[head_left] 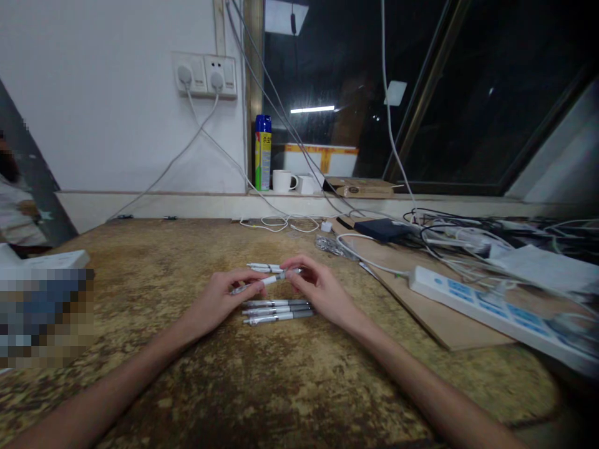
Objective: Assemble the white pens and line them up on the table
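Observation:
Between my two hands is a white pen with a grey grip, raised a little over the worn table. My left hand pinches its left end between thumb and fingers. At the other end, the fingers of my right hand close round the grey part and hide its tip. Several similar pens lie side by side just below my hands, their grey ends pointing right. Behind the held pen, more white pens rest on the table, partly covered by my fingers.
To the right, a white power strip lies on a brown board among tangled cables. A clear plastic bag sits behind my right hand. A spray can and a white mug stand on the window ledge.

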